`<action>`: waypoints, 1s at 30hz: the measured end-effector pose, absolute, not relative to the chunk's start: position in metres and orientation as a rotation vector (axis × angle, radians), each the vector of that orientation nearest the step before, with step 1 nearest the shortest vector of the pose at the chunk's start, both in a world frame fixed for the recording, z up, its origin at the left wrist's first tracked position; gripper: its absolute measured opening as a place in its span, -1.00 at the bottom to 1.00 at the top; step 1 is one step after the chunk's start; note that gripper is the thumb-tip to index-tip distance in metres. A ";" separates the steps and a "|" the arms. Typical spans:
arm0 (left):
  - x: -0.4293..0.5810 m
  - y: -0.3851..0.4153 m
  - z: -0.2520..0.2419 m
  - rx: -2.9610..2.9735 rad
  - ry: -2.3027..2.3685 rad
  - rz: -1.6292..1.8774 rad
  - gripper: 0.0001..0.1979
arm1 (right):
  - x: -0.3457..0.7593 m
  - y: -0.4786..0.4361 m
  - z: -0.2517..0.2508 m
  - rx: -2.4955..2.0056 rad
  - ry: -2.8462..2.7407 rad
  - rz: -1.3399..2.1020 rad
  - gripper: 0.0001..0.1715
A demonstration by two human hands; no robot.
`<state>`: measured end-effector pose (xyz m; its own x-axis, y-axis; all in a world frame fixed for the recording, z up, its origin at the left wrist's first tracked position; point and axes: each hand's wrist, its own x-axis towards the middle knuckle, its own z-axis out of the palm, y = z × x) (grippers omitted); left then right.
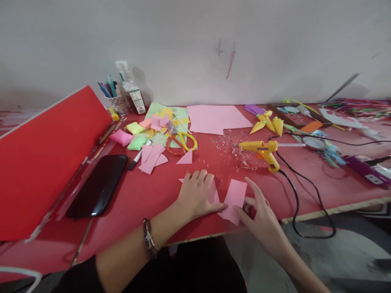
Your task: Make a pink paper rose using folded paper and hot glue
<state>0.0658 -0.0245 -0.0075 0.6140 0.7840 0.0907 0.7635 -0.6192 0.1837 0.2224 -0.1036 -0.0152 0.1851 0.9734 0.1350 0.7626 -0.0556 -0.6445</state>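
My left hand [198,197] lies over a piece of pink paper near the table's front edge, pressing it down. Its thumb stretches right and touches a second pink paper piece [236,194]. That piece leans up at the table edge, with my right hand [258,211] at its right side. The right thumb rests on its face and the other fingers curl by its edge, while the index finger points up. A small pink paper triangle [186,157] lies just beyond my left hand. Pink paper cut-offs [152,158] sit to the left.
A yellow glue gun [259,148] with a black cord lies at right. Scissors [181,144], bright packets [137,141], a large pink sheet [216,118] and yellow paper cones [269,123] lie behind. A phone [99,185] and a red board [51,158] are at left.
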 end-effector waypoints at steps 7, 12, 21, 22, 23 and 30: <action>0.067 -0.024 -0.006 2.713 1.299 0.236 -0.23 | 0.225 -0.106 -0.009 -1.849 -1.750 0.449 -0.34; 0.066 -0.025 -0.005 2.697 1.284 0.220 -0.18 | 0.229 -0.105 -0.003 -1.844 -1.764 0.514 -0.35; 0.066 -0.025 -0.006 2.624 1.267 0.236 -0.12 | 0.246 -0.109 -0.003 -1.869 -1.586 0.643 -0.30; 0.066 -0.025 -0.006 2.623 1.258 0.250 -0.12 | 0.246 -0.108 0.000 -1.840 -1.568 0.657 -0.29; 0.065 -0.025 -0.006 2.624 1.251 0.270 -0.12 | 0.245 -0.106 0.004 -1.809 -1.559 0.662 -0.28; 0.063 -0.027 -0.008 2.603 1.260 0.323 -0.20 | 0.211 -0.071 0.043 -1.542 -1.711 0.602 -0.26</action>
<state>0.0633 -0.0268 -0.0078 0.6059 0.7896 0.0967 0.7386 -0.6035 0.3004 0.2107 -0.0706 0.0425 -0.0011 0.9770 0.2134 0.6280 0.1667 -0.7601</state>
